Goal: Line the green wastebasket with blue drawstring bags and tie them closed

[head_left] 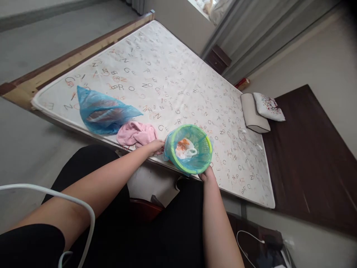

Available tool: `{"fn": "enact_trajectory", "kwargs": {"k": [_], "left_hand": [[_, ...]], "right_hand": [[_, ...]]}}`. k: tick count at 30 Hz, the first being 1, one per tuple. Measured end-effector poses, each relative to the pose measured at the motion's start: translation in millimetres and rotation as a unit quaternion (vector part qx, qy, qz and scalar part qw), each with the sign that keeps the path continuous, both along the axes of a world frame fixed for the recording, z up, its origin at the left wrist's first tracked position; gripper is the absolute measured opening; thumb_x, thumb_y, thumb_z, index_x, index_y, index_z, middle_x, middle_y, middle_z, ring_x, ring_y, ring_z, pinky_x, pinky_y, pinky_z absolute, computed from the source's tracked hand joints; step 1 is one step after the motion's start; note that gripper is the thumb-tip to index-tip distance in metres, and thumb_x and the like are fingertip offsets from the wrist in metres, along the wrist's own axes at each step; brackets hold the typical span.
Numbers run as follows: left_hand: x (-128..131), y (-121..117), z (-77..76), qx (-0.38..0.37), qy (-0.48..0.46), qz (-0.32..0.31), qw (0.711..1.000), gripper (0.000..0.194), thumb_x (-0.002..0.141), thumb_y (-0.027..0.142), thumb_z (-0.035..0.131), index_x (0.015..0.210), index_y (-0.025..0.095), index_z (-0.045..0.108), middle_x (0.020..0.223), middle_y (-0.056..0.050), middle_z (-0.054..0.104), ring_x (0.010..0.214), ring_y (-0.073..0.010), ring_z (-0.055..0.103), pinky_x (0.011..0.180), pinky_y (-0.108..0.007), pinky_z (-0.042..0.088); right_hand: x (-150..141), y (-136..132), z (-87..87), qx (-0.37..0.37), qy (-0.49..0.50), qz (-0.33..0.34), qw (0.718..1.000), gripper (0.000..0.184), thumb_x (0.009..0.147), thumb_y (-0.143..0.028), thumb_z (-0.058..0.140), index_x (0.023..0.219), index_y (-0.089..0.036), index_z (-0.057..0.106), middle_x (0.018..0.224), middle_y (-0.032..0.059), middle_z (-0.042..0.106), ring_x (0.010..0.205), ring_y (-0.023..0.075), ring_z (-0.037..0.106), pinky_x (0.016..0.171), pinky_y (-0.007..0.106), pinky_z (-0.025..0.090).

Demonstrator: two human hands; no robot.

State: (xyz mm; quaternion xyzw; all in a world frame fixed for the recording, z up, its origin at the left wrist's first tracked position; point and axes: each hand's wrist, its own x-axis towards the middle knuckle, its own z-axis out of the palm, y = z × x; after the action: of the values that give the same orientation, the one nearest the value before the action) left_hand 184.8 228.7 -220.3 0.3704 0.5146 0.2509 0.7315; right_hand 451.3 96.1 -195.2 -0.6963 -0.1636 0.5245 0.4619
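Observation:
A green plastic basket (206,143) lined with a blue plastic bag stands on the near edge of a mattress (173,78) printed with letters. Inside lies a crumpled white and orange bag (185,148). My left hand (156,146) grips the blue liner at the basket's left rim, fingers closed. My right hand (208,174) holds the basket from below at its near side, fingers mostly hidden under it. A pink cloth (136,134) lies just left of my left hand.
A blue plastic bag (102,111) with something dark inside lies on the mattress at the left. Two pillows (260,109) sit at the far right end. A wooden bed frame (55,70) borders the mattress. White cables (83,208) run near my legs and on the floor.

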Motion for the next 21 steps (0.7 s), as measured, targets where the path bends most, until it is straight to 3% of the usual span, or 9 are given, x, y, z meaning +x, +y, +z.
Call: {"fn": "enact_trajectory", "kwargs": {"k": [3,6,10,12,14,17,19,21], "left_hand": [[0,7,14.3,-0.031,-0.026,0.014,0.999,0.016,0.085,0.022,0.067,0.076,0.017,0.055,0.056,0.005,0.052,0.058,-0.011,0.052,0.06,-0.022,0.044],[-4,12,42.2,0.001,-0.038,0.073,0.997,0.022,0.085,0.025,0.064,0.075,0.02,0.046,0.053,0.009,0.036,0.049,-0.0077,0.039,0.053,-0.018,0.036],[-10,5,85.0,0.057,-0.087,0.107,0.989,0.017,0.079,0.03,0.066,0.088,0.019,0.058,0.056,0.008,0.04,0.048,-0.0088,0.04,0.05,-0.019,0.033],[-9,-4,98.9,0.094,-0.045,0.079,0.991,0.023,0.077,0.03,0.068,0.096,0.018,0.063,0.061,0.006,0.051,0.05,-0.0107,0.045,0.05,-0.021,0.032],[-5,-16,105.8,0.157,0.072,0.012,0.985,0.027,0.076,0.027,0.07,0.102,0.019,0.065,0.066,0.003,0.061,0.053,-0.014,0.053,0.053,-0.024,0.035],[6,-32,108.2,0.269,0.236,-0.073,0.931,0.031,0.074,0.023,0.075,0.104,0.023,0.068,0.077,-0.002,0.071,0.068,-0.0216,0.064,0.066,-0.028,0.042],[16,-43,108.6,0.318,0.29,-0.098,0.897,0.026,0.075,0.022,0.075,0.1,0.023,0.069,0.081,-0.005,0.072,0.08,-0.0265,0.068,0.075,-0.03,0.044],[27,-53,108.7,0.331,0.302,-0.121,0.886,0.023,0.077,0.02,0.074,0.099,0.023,0.069,0.084,-0.007,0.073,0.084,-0.0286,0.068,0.079,-0.032,0.045]], "right_hand": [[4,2,-1.9,0.027,0.026,-0.082,0.996,0.026,0.077,-0.034,0.066,0.097,-0.018,0.066,0.092,0.0087,0.077,0.087,0.0243,0.072,0.08,0.042,0.062],[12,3,-0.8,0.085,0.007,-0.16,0.983,0.019,0.073,-0.03,0.067,0.088,-0.02,0.06,0.079,0.0022,0.071,0.076,0.0185,0.067,0.072,0.033,0.06],[13,2,7.1,0.136,-0.002,-0.204,0.969,0.025,0.071,-0.03,0.07,0.088,-0.024,0.053,0.07,-0.0055,0.06,0.064,0.0126,0.056,0.058,0.022,0.049],[6,3,12.9,0.154,-0.028,-0.192,0.969,0.026,0.073,-0.034,0.071,0.092,-0.024,0.055,0.074,-0.005,0.059,0.064,0.0126,0.053,0.057,0.022,0.045],[-4,3,19.0,0.163,-0.136,-0.182,0.96,0.022,0.079,-0.037,0.068,0.092,-0.022,0.058,0.085,-0.0008,0.06,0.071,0.0143,0.054,0.065,0.025,0.047],[-19,2,27.4,0.174,-0.358,-0.164,0.902,0.013,0.088,-0.032,0.056,0.092,-0.021,0.06,0.105,0.0078,0.059,0.091,0.0198,0.056,0.085,0.034,0.049],[-28,1,32.1,0.195,-0.439,-0.142,0.866,0.012,0.092,-0.027,0.049,0.093,-0.021,0.059,0.106,0.0101,0.057,0.098,0.0228,0.055,0.093,0.038,0.047],[-38,1,36.4,0.218,-0.482,-0.112,0.841,0.014,0.096,-0.024,0.045,0.094,-0.021,0.059,0.102,0.0107,0.057,0.099,0.0247,0.054,0.095,0.041,0.045]]}}
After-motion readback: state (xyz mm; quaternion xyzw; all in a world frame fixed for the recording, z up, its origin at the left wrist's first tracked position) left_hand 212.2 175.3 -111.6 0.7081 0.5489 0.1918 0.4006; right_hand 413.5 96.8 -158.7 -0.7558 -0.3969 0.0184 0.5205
